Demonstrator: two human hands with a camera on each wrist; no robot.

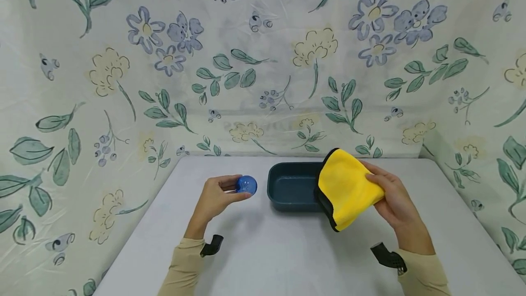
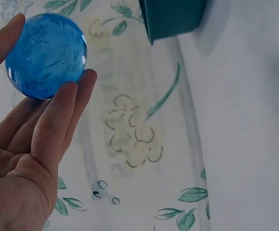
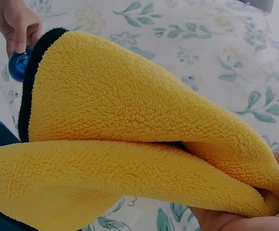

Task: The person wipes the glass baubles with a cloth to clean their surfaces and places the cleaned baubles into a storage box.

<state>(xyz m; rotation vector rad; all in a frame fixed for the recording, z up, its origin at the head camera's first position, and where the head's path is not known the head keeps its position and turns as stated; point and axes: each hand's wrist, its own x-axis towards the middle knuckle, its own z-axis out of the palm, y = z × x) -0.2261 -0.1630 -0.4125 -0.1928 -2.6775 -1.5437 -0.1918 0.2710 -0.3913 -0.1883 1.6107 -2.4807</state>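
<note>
A clear blue ball [image 1: 246, 186] is pinched between the thumb and fingers of my left hand [image 1: 219, 197], to the left of a dark teal tray [image 1: 287, 205]. In the left wrist view the see-through ball [image 2: 46, 55] shows the floral pattern behind it. My right hand [image 1: 390, 194] grips a folded yellow cloth [image 1: 349, 186] with black edging by its right end. The fluffy cloth [image 3: 110, 91] hangs over the tray's right part and hides it. Whether cloth and tray touch, I cannot tell.
A white table [image 1: 263, 259] lies under both hands. Floral-printed sheeting [image 1: 263, 81] rises behind the table and along its sides. A dark strap-on device sits at each wrist, the left one [image 1: 212, 245] and the right one [image 1: 387, 257].
</note>
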